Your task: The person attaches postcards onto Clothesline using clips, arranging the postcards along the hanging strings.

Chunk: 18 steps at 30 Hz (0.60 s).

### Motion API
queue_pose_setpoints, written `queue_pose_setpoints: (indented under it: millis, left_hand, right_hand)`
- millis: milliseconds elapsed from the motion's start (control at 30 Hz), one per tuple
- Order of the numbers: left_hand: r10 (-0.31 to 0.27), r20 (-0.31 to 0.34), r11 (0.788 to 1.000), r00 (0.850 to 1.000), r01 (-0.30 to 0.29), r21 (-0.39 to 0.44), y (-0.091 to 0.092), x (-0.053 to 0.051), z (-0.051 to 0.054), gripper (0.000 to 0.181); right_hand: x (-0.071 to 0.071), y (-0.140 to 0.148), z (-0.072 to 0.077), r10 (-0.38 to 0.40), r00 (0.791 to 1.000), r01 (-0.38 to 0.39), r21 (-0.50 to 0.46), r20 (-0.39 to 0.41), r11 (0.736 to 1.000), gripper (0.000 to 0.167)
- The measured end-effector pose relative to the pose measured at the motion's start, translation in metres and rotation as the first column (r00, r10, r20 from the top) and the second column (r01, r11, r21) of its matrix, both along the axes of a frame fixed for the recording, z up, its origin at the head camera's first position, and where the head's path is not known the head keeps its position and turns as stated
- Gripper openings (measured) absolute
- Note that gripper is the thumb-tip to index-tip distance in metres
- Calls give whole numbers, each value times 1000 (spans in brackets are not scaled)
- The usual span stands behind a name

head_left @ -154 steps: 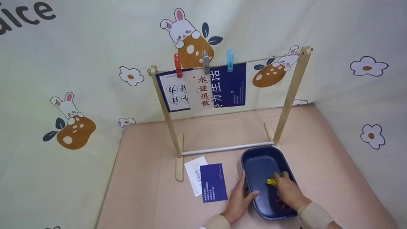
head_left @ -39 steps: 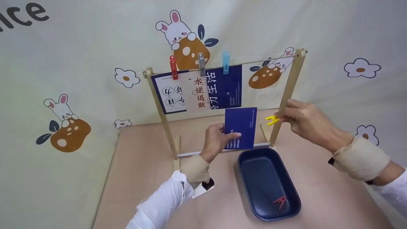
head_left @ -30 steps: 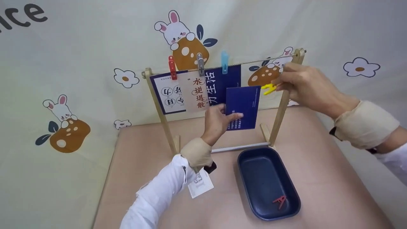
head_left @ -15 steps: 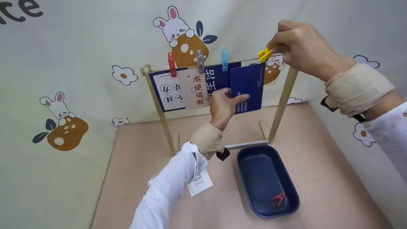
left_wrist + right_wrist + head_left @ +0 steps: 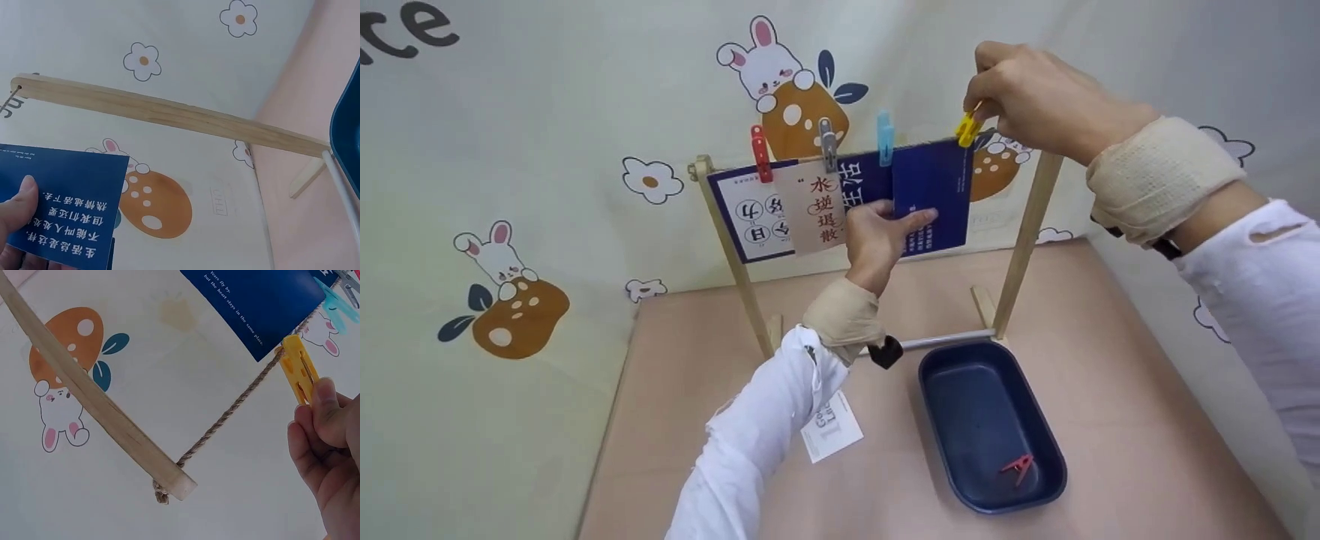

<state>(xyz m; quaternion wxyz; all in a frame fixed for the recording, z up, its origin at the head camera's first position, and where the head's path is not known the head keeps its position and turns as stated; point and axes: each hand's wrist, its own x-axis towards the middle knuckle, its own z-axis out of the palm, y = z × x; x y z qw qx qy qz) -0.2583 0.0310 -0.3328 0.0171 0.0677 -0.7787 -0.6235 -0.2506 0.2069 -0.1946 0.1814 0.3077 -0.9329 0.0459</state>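
In the head view my left hand holds a dark blue card by its left side, thumb in front and fingers behind. The card's top edge is up at the rope of a wooden stand, overlapping a hanging blue card. My right hand pinches a yellow clothespin by its handle end. In the right wrist view the mouth of this clothespin meets the rope at the card's corner; whether it grips the card I cannot tell.
A red clothespin, a grey one and a light blue one hold cards on the rope. A blue tray containing a red clothespin stands below right. A white card lies partly under the left sleeve.
The blue card was lifted from the table to the rope by my left hand. My right hand took the yellow clothespin from the tray and brought it up to the card's top right corner.
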Motion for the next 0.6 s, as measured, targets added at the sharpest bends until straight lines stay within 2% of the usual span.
queue_pose_setpoints:
  millis: [200,600]
  left_hand:
    - [-12,2,999,1000,11,34,0,0,0,46]
    - [-9,9,998,1000,9,61,2,2,3,58]
  right_hand:
    - [-3,-6,3,-10,999,9,26,37,1000,20]
    - [-4,-21,3,31,998,-38,134,52,990,22]
